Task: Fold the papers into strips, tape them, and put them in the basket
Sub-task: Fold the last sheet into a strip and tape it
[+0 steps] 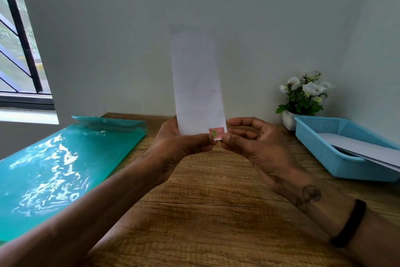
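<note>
Folded paper strip held upright, tape being pressed at its bottom end.

Both hands pinch the strip (198,84) at its lower edge: the left hand (179,143) clamps the left corner, the right hand (253,143) nips the patterned tape (215,133). The strip looks light, thin and floppy, so gripping low near the taped end seems wise. The blue basket (320,149), already holding paper, sits on the worktop (207,201) right of the right hand.

Wood-grain surface (207,212). On it: teal plastic folder (54,165) at left, blue basket (337,147) at right w/ white flower pot (289,119) just behind.
</note>
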